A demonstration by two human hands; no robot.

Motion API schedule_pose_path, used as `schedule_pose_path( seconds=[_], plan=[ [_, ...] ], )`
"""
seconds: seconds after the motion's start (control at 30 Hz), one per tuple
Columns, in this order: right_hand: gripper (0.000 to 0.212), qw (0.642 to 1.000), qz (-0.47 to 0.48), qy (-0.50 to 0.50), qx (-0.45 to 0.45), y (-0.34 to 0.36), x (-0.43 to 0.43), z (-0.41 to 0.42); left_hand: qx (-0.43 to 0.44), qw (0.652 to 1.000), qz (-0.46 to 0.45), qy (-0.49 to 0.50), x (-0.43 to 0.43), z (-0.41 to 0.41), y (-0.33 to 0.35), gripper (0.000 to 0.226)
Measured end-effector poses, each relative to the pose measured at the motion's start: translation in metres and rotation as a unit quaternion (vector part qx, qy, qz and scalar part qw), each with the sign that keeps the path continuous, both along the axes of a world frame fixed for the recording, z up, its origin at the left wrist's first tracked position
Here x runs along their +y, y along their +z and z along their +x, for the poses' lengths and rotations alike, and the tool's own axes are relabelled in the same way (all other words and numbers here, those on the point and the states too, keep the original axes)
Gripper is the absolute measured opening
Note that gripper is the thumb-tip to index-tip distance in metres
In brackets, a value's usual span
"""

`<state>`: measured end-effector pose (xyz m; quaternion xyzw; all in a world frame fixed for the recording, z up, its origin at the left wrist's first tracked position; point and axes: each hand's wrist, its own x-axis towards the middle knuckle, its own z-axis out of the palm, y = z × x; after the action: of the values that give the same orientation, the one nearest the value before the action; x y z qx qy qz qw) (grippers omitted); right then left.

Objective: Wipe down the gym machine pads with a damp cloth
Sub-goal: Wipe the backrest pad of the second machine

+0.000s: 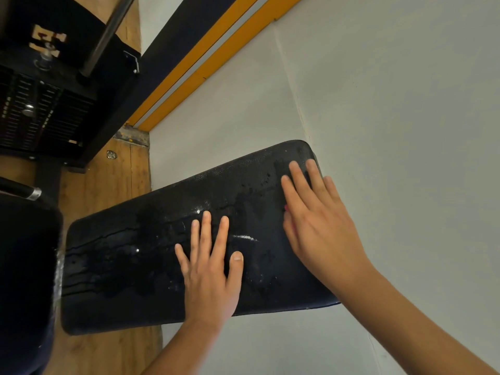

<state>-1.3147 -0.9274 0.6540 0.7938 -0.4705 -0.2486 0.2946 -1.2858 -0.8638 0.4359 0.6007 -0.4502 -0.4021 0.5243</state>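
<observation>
Both hands [209,269] lie flat on the pad [121,266].

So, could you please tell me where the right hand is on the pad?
In the head view the right hand lies flat on the far right end of the black pad, right of the left hand.

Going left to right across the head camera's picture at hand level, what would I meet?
Dark cushion at the left edge → wet black pad → left hand flat on it → right hand flat near its right end → pale grey surface.
</observation>
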Motion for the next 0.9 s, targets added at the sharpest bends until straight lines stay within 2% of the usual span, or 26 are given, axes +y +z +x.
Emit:
schedule_pose_path(
  seconds=[0.33,0.73,0.9],
  plan=[
    [0.052,0.999,-0.025,-0.02,0.034,-0.006,-0.1,0.049,0.007,1.0,-0.003,0.004,-0.003,0.001,-0.001,0.06],
    [0.05,0.999,-0.012,0.017,0.026,-0.005,0.039,-0.019,0.002,1.0,-0.006,-0.004,0.001,0.001,-0.004,0.061],
    [0.055,0.999,-0.009,0.029,0.039,-0.003,0.054,-0.026,0.004,1.0,-0.004,-0.002,-0.001,0.0,-0.003,0.062]
  ],
)
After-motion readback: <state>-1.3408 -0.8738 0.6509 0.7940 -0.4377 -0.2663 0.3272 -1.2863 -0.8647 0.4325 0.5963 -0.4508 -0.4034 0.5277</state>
